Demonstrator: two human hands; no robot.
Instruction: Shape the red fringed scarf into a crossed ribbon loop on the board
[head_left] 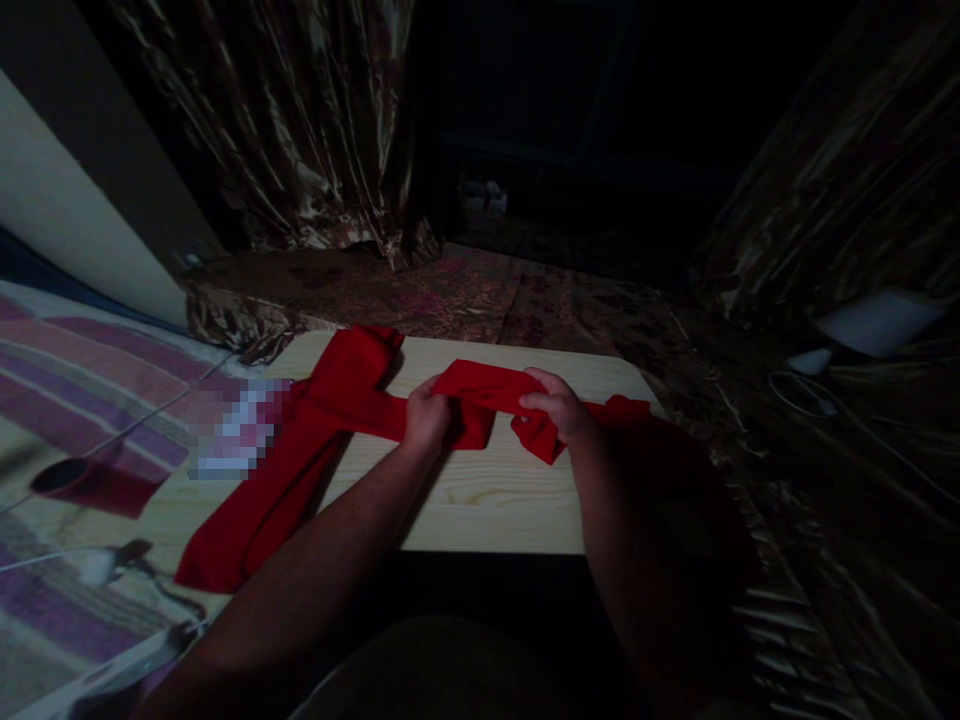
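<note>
Red cloth lies across a pale wooden table (480, 500) in front of me. I hold a folded band of red cloth (484, 382) stretched between both hands, just above the tabletop. My left hand (426, 415) is closed on its left end. At the right end my right hand (556, 402) pinches it between thumb and fingers, and a loose corner hangs below. A long piece of red cloth (281, 490) runs down the table's left side. More red cloth (667, 450) spreads in shadow beyond my right arm. Whether these parts form one piece, I cannot tell.
A dark red cylinder (101, 487) lies on a striped cover (67, 360) at left, near white cables and a power strip (127, 670). Patterned curtains (330, 120) hang behind. At right are a pale flat object (881, 320) and a white cable (885, 450). The room is dim.
</note>
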